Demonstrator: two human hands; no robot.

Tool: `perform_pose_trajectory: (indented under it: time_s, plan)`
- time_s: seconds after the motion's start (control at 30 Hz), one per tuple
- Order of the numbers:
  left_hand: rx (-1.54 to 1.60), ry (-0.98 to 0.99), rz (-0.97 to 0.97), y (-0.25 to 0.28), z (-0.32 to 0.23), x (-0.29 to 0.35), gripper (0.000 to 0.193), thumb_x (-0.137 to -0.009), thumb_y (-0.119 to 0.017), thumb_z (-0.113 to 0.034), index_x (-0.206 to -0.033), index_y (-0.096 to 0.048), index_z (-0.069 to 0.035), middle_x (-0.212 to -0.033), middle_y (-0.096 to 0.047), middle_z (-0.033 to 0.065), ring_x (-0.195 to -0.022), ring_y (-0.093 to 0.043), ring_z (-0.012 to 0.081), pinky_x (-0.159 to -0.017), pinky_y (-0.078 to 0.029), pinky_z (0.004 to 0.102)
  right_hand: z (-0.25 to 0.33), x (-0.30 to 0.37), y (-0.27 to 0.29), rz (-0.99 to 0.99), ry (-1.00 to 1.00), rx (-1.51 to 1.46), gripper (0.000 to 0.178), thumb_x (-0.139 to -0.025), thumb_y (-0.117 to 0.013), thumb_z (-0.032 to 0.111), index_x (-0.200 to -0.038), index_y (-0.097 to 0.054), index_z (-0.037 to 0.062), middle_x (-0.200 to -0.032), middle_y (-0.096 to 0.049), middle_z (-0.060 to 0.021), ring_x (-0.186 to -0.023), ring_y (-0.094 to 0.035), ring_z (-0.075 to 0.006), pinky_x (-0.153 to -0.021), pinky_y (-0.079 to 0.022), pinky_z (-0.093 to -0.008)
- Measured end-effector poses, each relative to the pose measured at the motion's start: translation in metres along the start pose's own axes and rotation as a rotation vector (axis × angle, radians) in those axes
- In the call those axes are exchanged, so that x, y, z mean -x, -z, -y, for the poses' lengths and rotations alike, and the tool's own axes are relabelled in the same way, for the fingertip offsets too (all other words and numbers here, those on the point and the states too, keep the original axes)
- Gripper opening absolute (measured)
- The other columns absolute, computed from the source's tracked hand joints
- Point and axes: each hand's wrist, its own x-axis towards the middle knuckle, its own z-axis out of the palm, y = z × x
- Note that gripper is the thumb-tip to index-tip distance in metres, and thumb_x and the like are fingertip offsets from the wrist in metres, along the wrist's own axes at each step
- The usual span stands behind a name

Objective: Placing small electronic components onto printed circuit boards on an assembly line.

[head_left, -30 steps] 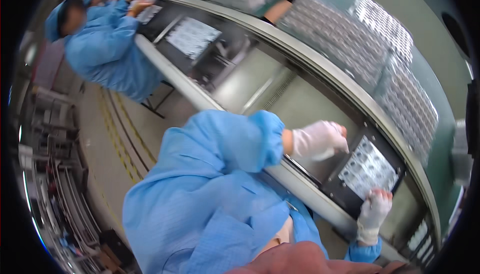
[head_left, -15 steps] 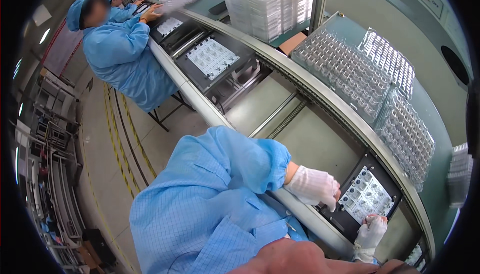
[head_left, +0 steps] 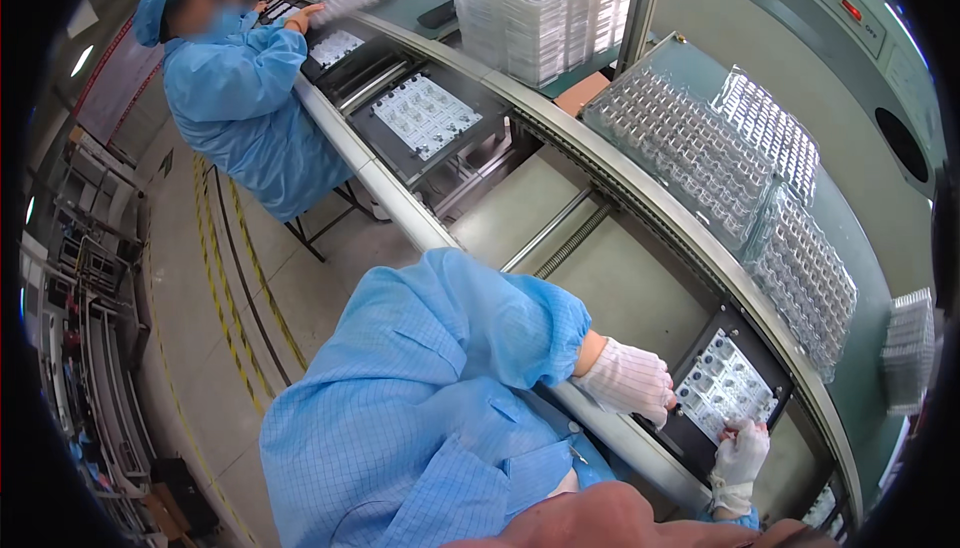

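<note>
A white panel (head_left: 722, 384) with rows of small dark and clear round parts lies flat on a black carrier plate (head_left: 768, 360) in the conveyor. My left hand (head_left: 632, 381), in a white glove with bare fingertips, is at the panel's left edge. Its fingers are curled together, and whatever they pinch is hidden. Over the panel's near edge is my right hand (head_left: 741, 451), gloved the same way. Its fingertips are drawn together against the panel's surface; anything between them is too small to make out.
Clear trays of small parts (head_left: 690, 138) lie on the green bench beyond the conveyor rail. A tall stack of clear trays (head_left: 530, 13) stands farther back. Another panel (head_left: 425, 116) sits up the line. Co-workers in blue coats (head_left: 235, 113) are at the far left.
My right hand has shifted slightly inward over the panel's near edge. My left hand has dropped slightly at the panel's left edge. The head view has tilted a little.
</note>
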Motion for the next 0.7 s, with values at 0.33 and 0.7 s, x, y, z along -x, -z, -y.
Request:
perform_pose_trajectory:
  time_s: [0.33,0.7]
  plan:
    - [0.277,0.09,-0.122,0.067,-0.017,0.069,0.031,-0.075,-0.061,-0.007,-0.104,-0.071,-0.012,-0.097,-0.069,0.012,-0.093,-0.067,0.0329,-0.082,-0.055,0.0437,0.095,-0.034,-0.005,-0.085,0.142,-0.155,0.012,-0.07,-0.063,0.001,-0.081,-0.06,0.006,-0.074,-0.059,-0.0136,-0.074,-0.057,-0.0373,-0.068,-0.045,-0.0476]
    - [0.288,0.13,-0.421,0.164,0.002,0.139,0.032,-0.08,-0.062,0.0,-0.108,-0.071,-0.012,-0.09,-0.07,0.0078,-0.082,-0.067,0.0256,-0.074,-0.055,0.0365,0.203,-0.081,0.012,0.01,0.119,-0.051,0.019,-0.07,-0.072,0.0,-0.085,-0.065,0.0074,-0.085,-0.069,-0.0088,-0.083,-0.064,-0.0311,-0.076,-0.049,-0.0419]
